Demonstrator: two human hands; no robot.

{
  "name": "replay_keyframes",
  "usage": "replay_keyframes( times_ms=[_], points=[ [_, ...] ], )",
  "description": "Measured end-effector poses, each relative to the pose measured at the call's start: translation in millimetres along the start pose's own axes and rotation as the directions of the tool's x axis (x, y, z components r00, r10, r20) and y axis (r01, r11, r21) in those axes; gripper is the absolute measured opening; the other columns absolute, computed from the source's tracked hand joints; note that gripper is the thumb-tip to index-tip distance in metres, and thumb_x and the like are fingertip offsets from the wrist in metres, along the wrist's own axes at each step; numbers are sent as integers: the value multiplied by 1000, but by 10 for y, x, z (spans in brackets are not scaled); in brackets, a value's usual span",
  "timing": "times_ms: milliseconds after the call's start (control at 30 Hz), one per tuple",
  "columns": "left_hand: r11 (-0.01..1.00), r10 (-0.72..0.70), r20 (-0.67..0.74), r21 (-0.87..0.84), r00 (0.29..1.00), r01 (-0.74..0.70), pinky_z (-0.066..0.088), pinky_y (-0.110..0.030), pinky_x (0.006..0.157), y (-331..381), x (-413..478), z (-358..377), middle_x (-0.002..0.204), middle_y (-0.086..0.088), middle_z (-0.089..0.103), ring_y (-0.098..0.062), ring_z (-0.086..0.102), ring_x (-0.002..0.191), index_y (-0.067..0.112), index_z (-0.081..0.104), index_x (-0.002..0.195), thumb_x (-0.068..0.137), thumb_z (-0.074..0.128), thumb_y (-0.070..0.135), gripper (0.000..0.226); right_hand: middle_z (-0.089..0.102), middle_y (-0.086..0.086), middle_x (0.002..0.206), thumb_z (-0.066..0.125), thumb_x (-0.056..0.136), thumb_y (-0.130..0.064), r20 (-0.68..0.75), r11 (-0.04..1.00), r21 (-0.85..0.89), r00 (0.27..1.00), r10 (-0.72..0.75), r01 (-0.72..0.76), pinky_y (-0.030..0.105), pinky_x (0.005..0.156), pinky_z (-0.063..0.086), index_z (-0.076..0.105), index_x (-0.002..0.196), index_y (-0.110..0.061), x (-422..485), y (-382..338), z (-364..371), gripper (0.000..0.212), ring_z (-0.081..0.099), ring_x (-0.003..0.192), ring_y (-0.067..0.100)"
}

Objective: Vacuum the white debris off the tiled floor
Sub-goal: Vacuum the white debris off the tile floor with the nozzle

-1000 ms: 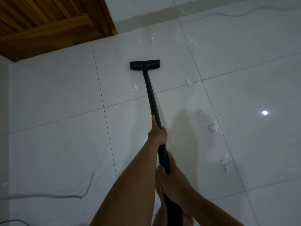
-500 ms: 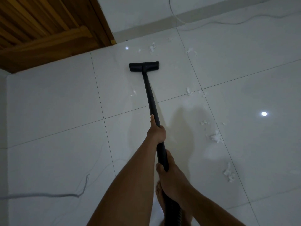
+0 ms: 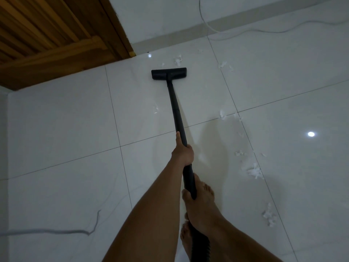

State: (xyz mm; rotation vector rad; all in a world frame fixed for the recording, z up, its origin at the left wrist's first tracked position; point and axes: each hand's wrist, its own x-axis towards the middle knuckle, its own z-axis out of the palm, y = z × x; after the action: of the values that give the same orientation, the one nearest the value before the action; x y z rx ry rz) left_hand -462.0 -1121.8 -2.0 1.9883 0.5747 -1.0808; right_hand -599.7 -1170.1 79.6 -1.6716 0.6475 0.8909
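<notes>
Two hands hold one long black vacuum pipe [image 3: 175, 110]. The left hand [image 3: 183, 153] is wrapped round the pipe about halfway up, with the thumb lying straight along it. The right hand [image 3: 201, 203] is wrapped round the pipe lower down, close to the person, just above the bumpy hose [image 3: 201, 250]. The flat black vacuum head [image 3: 168, 73] sits on the white tiled floor [image 3: 66, 129], far from the person and near the wall. Small bits of white debris [image 3: 178, 60] lie just past the head, not touching it. More white bits lie to the right of the pipe, well apart from it, in a loose line along a tile gap. The biggest fluffy clump [image 3: 254, 171] is there. A wooden door [image 3: 47, 35] is at the top left. A thin white cable [image 3: 207, 27] runs by the wall. A grey cord [image 3: 56, 232] lies on the floor at the left.
</notes>
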Motion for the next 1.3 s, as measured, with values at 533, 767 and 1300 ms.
replay_keyframes(
  times_ms=[533,767,1300],
  points=[
    [1000,0,0,6,1000,0,47,-37,91,431,306,-103,144,-13,50,-23,53,97,42,-14,156,108,34,29,69,73,2,84,38,100,-55,-57,995,-58,996,73,-76,33,69,61,8,147,-65,415,-224,-165,56,75,70,19],
    [1000,1,-7,5,1000,-1,46,-38,96,528,465,-122,143,-13,51,-25,56,102,43,-14,156,107,34,30,70,74,5,74,38,97,-56,-50,995,-58,995,80,-83,42,75,64,12,141,-68,557,-270,-244,53,76,62,20],
    [999,-24,13,47,1000,23,48,-42,97,931,358,-289,138,-13,53,-26,55,97,41,-15,156,107,35,27,72,67,7,86,40,105,-40,51,991,110,996,73,-79,40,64,65,14,152,-57,361,-769,-571,57,68,62,17]
  ],
)
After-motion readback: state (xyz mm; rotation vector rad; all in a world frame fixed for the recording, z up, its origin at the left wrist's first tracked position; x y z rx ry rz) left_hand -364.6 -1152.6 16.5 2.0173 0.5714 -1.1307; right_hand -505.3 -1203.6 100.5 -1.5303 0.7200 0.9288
